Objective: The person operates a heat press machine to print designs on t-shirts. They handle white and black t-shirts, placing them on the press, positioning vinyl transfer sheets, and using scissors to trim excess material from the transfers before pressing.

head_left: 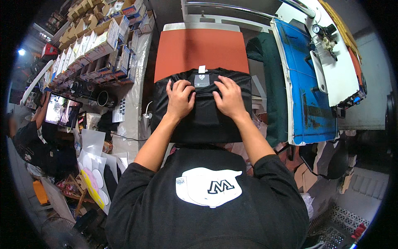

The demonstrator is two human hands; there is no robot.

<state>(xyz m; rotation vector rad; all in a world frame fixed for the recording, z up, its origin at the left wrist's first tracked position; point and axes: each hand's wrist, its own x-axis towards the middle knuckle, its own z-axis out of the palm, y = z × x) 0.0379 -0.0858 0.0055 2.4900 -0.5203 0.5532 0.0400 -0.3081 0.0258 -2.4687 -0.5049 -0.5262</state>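
A black shirt (203,120) lies spread over a red-orange flat platen (203,47), its neckline toward the far side. A small white tag (202,69) sticks up at the collar, and just below it lies a grey square patch (202,81) with a pale print. My left hand (180,98) rests on the cloth left of the patch, fingers spread and slightly bent. To the right of the patch, my right hand (230,97) also lies on the shirt with its fingers apart. Neither hand grips anything visible.
At right stands a blue padded board (306,83) beside a white machine with a pressure gauge (317,29). Opened cardboard boxes (97,41) fill the left side, near a dark cup (106,98). Another person in black (37,141) is at far left by a lit tablet (62,110).
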